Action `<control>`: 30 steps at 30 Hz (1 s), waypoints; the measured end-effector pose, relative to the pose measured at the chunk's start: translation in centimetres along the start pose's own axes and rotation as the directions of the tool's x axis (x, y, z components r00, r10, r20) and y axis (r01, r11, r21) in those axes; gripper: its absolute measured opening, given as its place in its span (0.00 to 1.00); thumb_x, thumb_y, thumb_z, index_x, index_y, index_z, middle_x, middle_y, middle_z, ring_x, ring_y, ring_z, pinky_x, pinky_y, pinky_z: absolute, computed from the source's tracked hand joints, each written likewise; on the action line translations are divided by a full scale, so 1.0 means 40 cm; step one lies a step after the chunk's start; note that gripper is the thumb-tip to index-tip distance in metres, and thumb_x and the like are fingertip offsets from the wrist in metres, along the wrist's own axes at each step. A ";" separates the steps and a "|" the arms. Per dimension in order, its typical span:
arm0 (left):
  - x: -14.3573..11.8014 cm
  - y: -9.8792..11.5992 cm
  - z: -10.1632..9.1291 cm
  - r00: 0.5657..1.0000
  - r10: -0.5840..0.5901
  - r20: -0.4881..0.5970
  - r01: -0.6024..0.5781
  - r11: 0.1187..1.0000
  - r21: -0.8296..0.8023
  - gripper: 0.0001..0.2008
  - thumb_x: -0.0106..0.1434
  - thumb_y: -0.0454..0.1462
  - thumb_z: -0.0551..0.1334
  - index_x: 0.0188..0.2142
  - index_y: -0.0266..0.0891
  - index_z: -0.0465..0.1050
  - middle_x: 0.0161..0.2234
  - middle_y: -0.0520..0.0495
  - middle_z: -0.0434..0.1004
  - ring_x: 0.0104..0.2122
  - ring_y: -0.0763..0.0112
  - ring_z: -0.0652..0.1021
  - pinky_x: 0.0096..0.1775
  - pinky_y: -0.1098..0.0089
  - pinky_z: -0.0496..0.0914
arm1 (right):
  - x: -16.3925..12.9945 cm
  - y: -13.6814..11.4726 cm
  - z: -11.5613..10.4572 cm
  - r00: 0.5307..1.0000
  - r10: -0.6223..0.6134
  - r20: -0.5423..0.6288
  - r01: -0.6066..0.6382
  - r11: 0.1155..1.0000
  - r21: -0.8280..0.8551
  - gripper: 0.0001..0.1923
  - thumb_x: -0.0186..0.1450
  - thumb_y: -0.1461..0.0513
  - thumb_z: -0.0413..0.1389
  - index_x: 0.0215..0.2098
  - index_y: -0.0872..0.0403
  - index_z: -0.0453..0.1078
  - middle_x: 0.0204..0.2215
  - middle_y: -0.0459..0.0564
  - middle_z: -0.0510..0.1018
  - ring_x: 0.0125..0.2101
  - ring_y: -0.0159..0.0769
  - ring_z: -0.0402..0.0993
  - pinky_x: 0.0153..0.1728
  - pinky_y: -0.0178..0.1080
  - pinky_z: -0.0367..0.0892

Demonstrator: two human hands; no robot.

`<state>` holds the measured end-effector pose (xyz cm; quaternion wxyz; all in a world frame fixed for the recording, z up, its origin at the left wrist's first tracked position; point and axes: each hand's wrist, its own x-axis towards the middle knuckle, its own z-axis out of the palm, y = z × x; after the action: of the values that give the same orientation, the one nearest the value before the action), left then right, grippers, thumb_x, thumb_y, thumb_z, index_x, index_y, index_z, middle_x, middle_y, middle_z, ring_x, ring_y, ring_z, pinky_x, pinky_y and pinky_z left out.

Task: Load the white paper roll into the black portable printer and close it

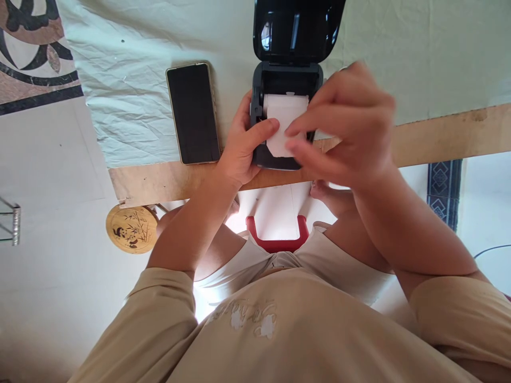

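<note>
White paper roll (284,114) sits in open black printer (279,106) at the surface (159,181) edge, lid up. Right hand (347,127) pinches the paper's loose end; left hand (243,141) grips printer's side, thumb on paper. Dark phone (193,113) lies just left on pale cloth (131,80).

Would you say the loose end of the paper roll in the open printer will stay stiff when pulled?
Probably floppy: the paper strip looks thin and curves over the printer edge. Likely light and tearable; the right hand pinches it.
</note>
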<state>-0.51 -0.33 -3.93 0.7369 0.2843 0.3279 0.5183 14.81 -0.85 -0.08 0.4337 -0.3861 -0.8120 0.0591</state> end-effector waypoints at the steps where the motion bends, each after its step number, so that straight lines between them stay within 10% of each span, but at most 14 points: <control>1: 0.000 -0.001 -0.002 1.000 0.003 0.012 -0.003 1.000 0.007 0.15 0.54 0.31 0.64 0.42 0.46 0.70 0.32 0.55 0.75 0.33 0.73 0.78 0.37 0.72 0.72 | 0.006 0.003 -0.011 0.998 0.054 -0.031 -0.053 0.998 0.015 0.06 0.60 0.57 0.55 0.29 0.49 0.72 0.27 0.46 0.71 0.31 0.29 0.65 0.33 0.39 0.62; 5: -0.001 -0.003 -0.011 0.998 0.028 0.060 -0.031 0.998 0.053 0.26 0.54 0.32 0.64 0.52 0.49 0.64 0.38 0.55 0.75 0.43 0.66 0.79 0.42 0.68 0.74 | 0.030 0.029 -0.042 0.952 0.291 -0.092 -0.298 0.952 -0.067 0.09 0.62 0.61 0.51 0.41 0.50 0.69 0.39 0.47 0.72 0.40 0.31 0.69 0.31 0.35 0.64; 10: 0.000 0.001 -0.031 0.993 0.010 0.118 -0.025 0.992 0.126 0.33 0.51 0.37 0.69 0.55 0.55 0.61 0.49 0.54 0.73 0.50 0.60 0.76 0.47 0.66 0.74 | 0.035 0.086 -0.015 0.958 0.265 -0.109 -0.260 0.964 0.055 0.21 0.62 0.59 0.52 0.52 0.56 0.57 0.50 0.47 0.72 0.42 0.27 0.72 0.29 0.29 0.64; 19: -0.002 -0.003 -0.038 0.992 -0.005 0.125 -0.006 0.996 0.088 0.39 0.47 0.34 0.69 0.58 0.53 0.60 0.53 0.53 0.71 0.54 0.59 0.74 0.52 0.64 0.72 | 0.043 0.054 -0.017 0.964 0.261 -0.055 -0.252 0.958 0.135 0.02 0.57 0.67 0.53 0.29 0.56 0.63 0.31 0.47 0.68 0.37 0.28 0.68 0.29 0.31 0.62; 30: -0.005 -0.013 -0.023 0.993 0.039 0.113 -0.041 0.999 0.020 0.41 0.47 0.34 0.70 0.59 0.56 0.58 0.49 0.53 0.73 0.51 0.57 0.76 0.48 0.64 0.73 | -0.034 0.058 -0.003 0.971 0.213 0.106 -0.219 0.975 0.048 0.08 0.57 0.62 0.52 0.35 0.52 0.69 0.44 0.51 0.66 0.40 0.30 0.66 0.32 0.33 0.68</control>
<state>-0.95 -0.62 -4.86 0.7404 0.3279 0.2860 0.5124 16.68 -0.16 -1.90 0.3948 -0.4556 -0.7838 0.1491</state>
